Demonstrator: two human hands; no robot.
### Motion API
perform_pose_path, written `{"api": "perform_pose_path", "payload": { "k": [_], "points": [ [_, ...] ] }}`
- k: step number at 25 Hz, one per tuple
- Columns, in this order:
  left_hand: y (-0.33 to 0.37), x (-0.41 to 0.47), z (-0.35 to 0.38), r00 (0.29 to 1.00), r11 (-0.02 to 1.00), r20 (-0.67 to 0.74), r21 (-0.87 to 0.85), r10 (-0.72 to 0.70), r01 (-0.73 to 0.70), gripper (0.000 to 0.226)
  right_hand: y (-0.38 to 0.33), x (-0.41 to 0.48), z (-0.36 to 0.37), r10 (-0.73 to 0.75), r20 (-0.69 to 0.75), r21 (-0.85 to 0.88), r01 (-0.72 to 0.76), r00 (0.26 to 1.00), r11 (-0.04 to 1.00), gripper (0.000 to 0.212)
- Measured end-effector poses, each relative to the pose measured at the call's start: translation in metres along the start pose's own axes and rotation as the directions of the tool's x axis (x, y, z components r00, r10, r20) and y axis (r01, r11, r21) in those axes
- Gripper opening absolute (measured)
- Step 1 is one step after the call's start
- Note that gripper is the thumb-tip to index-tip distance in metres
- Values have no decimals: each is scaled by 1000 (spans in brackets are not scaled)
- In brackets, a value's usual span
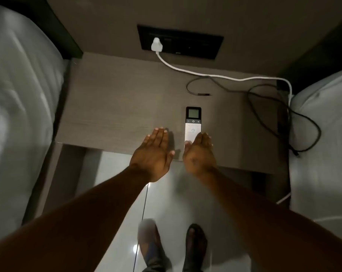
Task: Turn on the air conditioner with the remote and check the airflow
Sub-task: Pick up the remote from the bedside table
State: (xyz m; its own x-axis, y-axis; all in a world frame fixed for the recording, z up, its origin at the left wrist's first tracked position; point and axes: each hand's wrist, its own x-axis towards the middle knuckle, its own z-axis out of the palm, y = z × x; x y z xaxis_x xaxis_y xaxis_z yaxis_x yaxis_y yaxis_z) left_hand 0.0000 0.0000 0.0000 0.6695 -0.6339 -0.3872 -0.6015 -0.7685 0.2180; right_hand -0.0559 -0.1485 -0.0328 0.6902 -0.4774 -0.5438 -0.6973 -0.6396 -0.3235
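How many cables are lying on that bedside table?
2: a white cable from the wall plug along the back, and a dark cable looping right. Their far ends are hidden.

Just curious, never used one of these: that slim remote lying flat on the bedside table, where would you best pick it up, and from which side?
Take the remote by its long edges at the plain silver lower half, coming from the near end, where the right hand already is. It lies flat, lengthwise toward the person, so thumb and fingers can pinch its sides, leaving the screen and power button uncovered.
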Motion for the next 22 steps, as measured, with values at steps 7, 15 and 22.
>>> {"api": "perform_pose_path", "payload": {
  "k": [7,15,22],
  "points": [
    [-7,15,9,999,999,40,34,-8,6,69,-19,42,-14,82,-55,91,-77,995,993,99],
    [-12,19,-28,999,998,31,48,-43,42,69,-15,42,-46,321,88,580,-310,943,753,65],
    [-15,13,-162,991,994,-126,96,-40,53,71,-93,5,-184,188,43,860,-132,981,493,28]
  ]
}}
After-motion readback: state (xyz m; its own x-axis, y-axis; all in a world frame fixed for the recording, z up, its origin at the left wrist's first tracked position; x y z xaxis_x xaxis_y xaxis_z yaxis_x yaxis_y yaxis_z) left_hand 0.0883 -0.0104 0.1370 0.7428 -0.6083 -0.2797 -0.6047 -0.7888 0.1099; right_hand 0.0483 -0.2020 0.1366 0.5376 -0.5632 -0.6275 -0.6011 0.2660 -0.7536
